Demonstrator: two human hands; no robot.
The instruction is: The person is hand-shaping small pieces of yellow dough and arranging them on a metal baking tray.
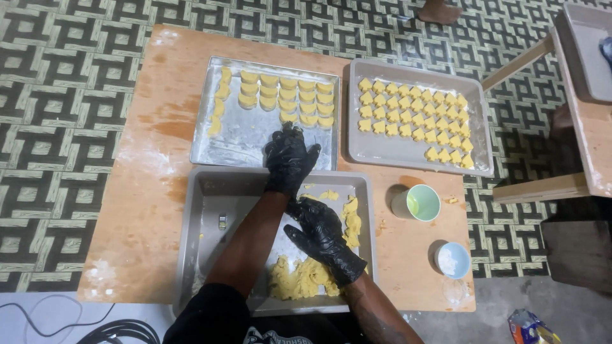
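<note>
Both my hands wear black gloves. My left hand reaches onto the far metal tray. Its fingertips are bunched just below the lowest of the pale yellow dough pieces, which lie there in rows. Whether they pinch a piece is hidden. My right hand rests with fingers spread in the near grey tray, beside and partly over the flattened yellow dough. A strip of that dough runs along the tray's right side.
A second grey tray at the back right holds several small cut dough shapes. A green cup and a small blue bowl of flour stand on the wooden table. A wooden bench stands at the right, and black cables lie at the lower left.
</note>
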